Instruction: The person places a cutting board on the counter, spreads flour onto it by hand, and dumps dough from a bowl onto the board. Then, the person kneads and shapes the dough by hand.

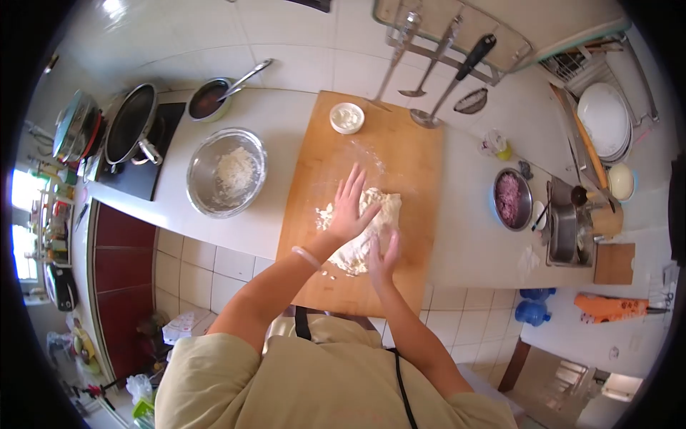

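A rough, floury lump of dough (388, 212) lies on the wooden board (314, 286), with loose crumbs along its left side. My left hand (349, 212) is over the dough's left part, fingers outstretched and thumb spread toward the right. Close to the dough's lower right edge is my right hand (384, 259), its fingers apart and pointing up; whether it touches the dough I cannot tell. Neither hand grips anything. At the board's far end stands a small white bowl (347, 118) with white contents.
Left of the board, a steel bowl (226, 172) holds flour. Behind it a pot (209, 100) has a spoon in it, near a frying pan (131, 123). Ladles (426, 118) hang over the board's far edge. To the right are a bowl of chopped purple pieces (508, 199) and a sink (564, 236).
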`<state>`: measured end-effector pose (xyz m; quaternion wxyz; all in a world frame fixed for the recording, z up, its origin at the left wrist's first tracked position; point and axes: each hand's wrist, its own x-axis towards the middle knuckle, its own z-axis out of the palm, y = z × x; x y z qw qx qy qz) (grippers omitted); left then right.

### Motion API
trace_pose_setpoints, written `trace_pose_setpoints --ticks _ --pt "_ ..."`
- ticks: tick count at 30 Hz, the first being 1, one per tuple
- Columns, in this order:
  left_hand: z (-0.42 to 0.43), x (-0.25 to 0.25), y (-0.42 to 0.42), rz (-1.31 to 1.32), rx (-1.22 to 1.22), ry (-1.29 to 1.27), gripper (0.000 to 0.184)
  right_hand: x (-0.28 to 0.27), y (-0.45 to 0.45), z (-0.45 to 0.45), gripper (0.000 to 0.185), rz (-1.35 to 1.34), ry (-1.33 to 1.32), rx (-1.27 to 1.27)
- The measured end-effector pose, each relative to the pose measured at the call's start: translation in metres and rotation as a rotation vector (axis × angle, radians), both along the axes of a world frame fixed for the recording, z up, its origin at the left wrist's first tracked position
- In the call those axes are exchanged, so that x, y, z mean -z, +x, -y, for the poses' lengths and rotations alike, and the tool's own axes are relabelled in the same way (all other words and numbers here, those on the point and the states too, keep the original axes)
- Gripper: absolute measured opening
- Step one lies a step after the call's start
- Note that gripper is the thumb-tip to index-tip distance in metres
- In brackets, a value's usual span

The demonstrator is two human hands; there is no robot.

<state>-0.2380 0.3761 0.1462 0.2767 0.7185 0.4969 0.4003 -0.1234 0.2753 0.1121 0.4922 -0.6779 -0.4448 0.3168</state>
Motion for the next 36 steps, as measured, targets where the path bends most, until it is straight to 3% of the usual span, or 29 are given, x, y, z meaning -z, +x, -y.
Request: trace_pose_setpoints --ticks 1,3,4,5,7,10,11,13,15,16,18,20,21,22,23,24,25,26,27,28,29,31,34,36 --pt "-0.008 -0.008 -0.006 -0.006 -0.041 0.025 0.072 0.002 -0.015 0.014 0.036 -0.620 -0.176 -0.352" --pt "-0.026 -0.016 0.023 0.796 0.000 -0.195 0.067 0.010 -0.017 0.021 0.039 -0.906 -0.217 -0.505" --pt "-0.026 -0.032 0.031 1.081 -0.051 -0.345 0.065 0.011 -0.024 0.022 0.043 -0.955 -0.231 -0.631" --pt "-0.025 -0.035 0.029 1.132 -0.059 -0.322 0.064 0.014 -0.032 0.019 0.047 -0.999 -0.248 -0.758" --pt "-0.013 -0.062 0.015 1.225 -0.145 -0.455 0.061 -0.034 -0.049 0.024 0.102 -1.143 -0.364 -0.860" --pt "-0.012 -0.046 0.006 1.299 -0.106 -0.380 0.062 -0.033 -0.052 0.029 0.089 -1.064 -0.463 -0.882" --pt "-0.012 -0.038 0.006 1.242 -0.110 -0.343 0.064 -0.033 -0.056 0.029 0.084 -1.016 -0.493 -0.897" --pt "-0.007 -0.040 -0.005 1.195 -0.134 -0.295 0.065 -0.036 -0.064 0.030 0.083 -1.313 -0.415 -1.028" --pt "0.011 -0.074 -0.032 0.276 -0.329 0.035 0.071 -0.044 -0.076 0.035 0.082 -1.297 -0.420 -1.009" --pt "0.014 -0.078 -0.041 0.279 -0.342 0.028 0.071 -0.046 -0.083 0.038 0.082 -1.284 -0.417 -0.982" --pt "0.016 -0.081 -0.059 -0.231 -0.268 0.308 0.067 -0.043 -0.099 0.032 0.079 -1.268 -0.434 -1.034" --pt "0.010 -0.060 -0.077 -0.252 -0.216 0.407 0.065 -0.018 -0.109 0.024 0.075 -1.254 -0.438 -1.093" --pt "0.011 -0.048 -0.092 -0.190 -0.176 0.331 0.061 0.016 -0.107 0.020 0.070 -0.841 -0.273 -1.216" --pt "0.015 -0.034 -0.104 -0.123 -0.120 0.251 0.057 0.014 -0.112 0.017 0.061 -0.863 -0.485 -1.042" --pt "0.020 -0.017 -0.115 0.089 -0.244 0.027 0.051 0.012 -0.117 0.012 0.053 -0.900 -0.676 -0.831" --pt "0.027 0.004 -0.124 0.302 -0.343 -0.214 0.046 0.025 -0.108 0.003 0.061 -0.735 -0.703 -0.753" --pt "0.033 0.036 -0.141 0.348 -0.459 -0.344 0.036 0.004 -0.100 -0.003 0.053 -0.681 -0.615 -0.638" --pt "0.035 0.100 -0.164 0.762 -0.436 -0.563 0.030 0.010 -0.090 -0.008 0.044 -0.465 -0.511 -0.564" --pt "0.043 0.104 -0.194 1.042 -0.471 -1.120 0.036 0.017 -0.077 -0.014 0.038 -0.244 -0.370 -0.556" --pt "0.054 0.112 -0.214 1.345 -0.445 -1.109 0.041 0.012 -0.066 -0.019 0.038 -0.232 -0.376 -0.515" --pt "0.057 0.127 -0.232 1.486 -0.446 -1.025 0.043 0.003 -0.058 -0.022 0.039 0.369 -0.111 -0.522" --pt "0.051 0.141 -0.258 1.651 -0.464 -0.889 0.044 -0.002 -0.044 -0.028 0.040 0.984 0.142 -0.487" --pt "0.037 0.106 -0.262 1.644 -0.547 -0.866 0.039 0.018 -0.023 -0.036 0.036 1.036 0.014 -0.463" --pt "0.031 0.103 -0.259 1.611 -0.625 -0.884 0.037 0.023 -0.009 -0.042 0.026 1.022 0.044 -0.643"
